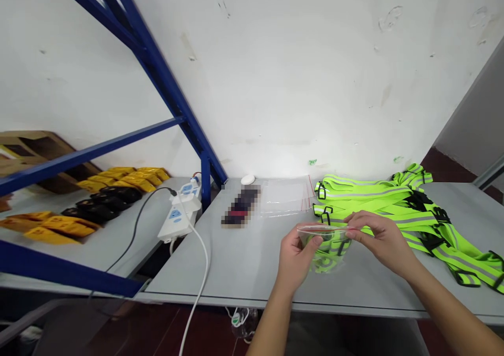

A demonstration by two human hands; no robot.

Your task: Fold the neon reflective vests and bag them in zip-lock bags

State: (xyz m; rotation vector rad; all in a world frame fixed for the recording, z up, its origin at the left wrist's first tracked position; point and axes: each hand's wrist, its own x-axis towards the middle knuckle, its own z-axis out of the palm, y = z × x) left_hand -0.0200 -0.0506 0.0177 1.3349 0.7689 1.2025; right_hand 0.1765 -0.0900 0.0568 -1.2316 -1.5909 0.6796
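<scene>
Between my two hands is a clear zip-lock bag [327, 259] with a red line along its top edge. Folded neon-green reflective strapping shows through its plastic. My left hand [296, 256] grips the bag's left side, thumb in front. At the top right corner, my right hand [380, 240] pinches the red-lined edge between thumb and fingers. Behind and to the right lies a pile of neon-green reflective straps [366, 192] with grey stripes and black buckles. More flat clear bags [281, 198] rest on the table, left of the pile.
A blurred-out dark item [241, 206] and a white round object [248, 179] lie on the grey table [236, 261]. A power strip [179, 217] with a white cable [205, 261] sits by the blue metal frame [173, 93]. Yellow packets [137, 177] and black items [106, 201] occupy the left shelf.
</scene>
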